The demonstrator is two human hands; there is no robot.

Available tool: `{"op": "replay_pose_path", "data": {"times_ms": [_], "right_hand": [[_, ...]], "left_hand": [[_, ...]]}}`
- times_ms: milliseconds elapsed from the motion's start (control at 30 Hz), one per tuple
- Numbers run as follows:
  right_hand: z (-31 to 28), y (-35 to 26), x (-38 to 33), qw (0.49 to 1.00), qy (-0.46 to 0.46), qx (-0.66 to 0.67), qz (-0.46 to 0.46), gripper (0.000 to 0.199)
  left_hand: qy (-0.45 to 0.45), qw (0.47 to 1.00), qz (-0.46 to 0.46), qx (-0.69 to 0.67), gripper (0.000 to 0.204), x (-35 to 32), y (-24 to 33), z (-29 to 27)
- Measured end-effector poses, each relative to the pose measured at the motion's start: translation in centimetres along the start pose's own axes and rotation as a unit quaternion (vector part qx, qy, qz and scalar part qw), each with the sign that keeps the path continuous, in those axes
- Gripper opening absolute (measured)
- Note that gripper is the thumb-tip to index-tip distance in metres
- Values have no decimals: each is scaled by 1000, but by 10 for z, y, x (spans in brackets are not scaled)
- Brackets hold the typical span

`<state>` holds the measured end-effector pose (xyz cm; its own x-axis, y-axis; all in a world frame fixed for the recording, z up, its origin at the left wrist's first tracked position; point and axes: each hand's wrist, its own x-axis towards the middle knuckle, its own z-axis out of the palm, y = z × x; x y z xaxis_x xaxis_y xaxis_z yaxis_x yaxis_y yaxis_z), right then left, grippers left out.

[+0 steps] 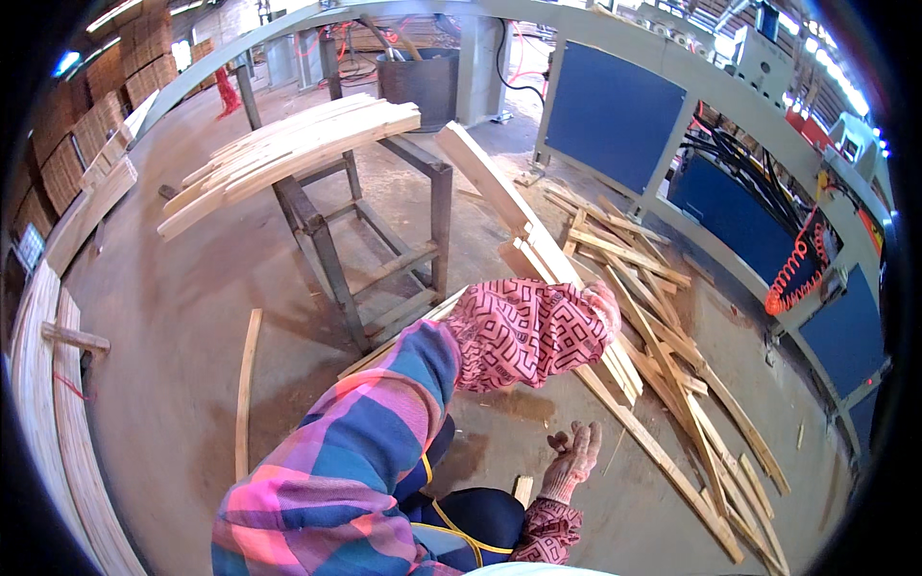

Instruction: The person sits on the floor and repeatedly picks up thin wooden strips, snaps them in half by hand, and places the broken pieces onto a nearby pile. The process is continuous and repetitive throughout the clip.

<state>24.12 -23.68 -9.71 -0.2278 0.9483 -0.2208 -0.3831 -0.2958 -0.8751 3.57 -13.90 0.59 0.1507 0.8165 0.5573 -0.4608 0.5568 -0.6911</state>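
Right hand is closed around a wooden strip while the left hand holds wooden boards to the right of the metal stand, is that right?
Not quite: in the head view, the right hand is open and empty. The left hand does hold wooden boards to the right of the metal stand.

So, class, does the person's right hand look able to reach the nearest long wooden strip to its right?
Probably yes: the right hand is open, and nothing bulky shows between it and that long wooden strip.
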Motion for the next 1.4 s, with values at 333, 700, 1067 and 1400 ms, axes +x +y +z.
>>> {"op": "replay_pose_path", "data": {"times_ms": [333,700,1067,1400], "right_hand": [[0,34,-11,998,-40,8,52,59],[-7,65,3,991,-2,-26,134,58],[-33,102,-7,989,-3,-62,135,58],[-24,110,9,969,17,-137,205,54]], "left_hand": [[-264,898,-318,-154,28,11,86,115],[-536,582,23,-611,66,-133,-144,380],[-652,579,-39,-488,91,-218,-142,464],[-528,708,41,-467,70,-322,-90,563]]}}
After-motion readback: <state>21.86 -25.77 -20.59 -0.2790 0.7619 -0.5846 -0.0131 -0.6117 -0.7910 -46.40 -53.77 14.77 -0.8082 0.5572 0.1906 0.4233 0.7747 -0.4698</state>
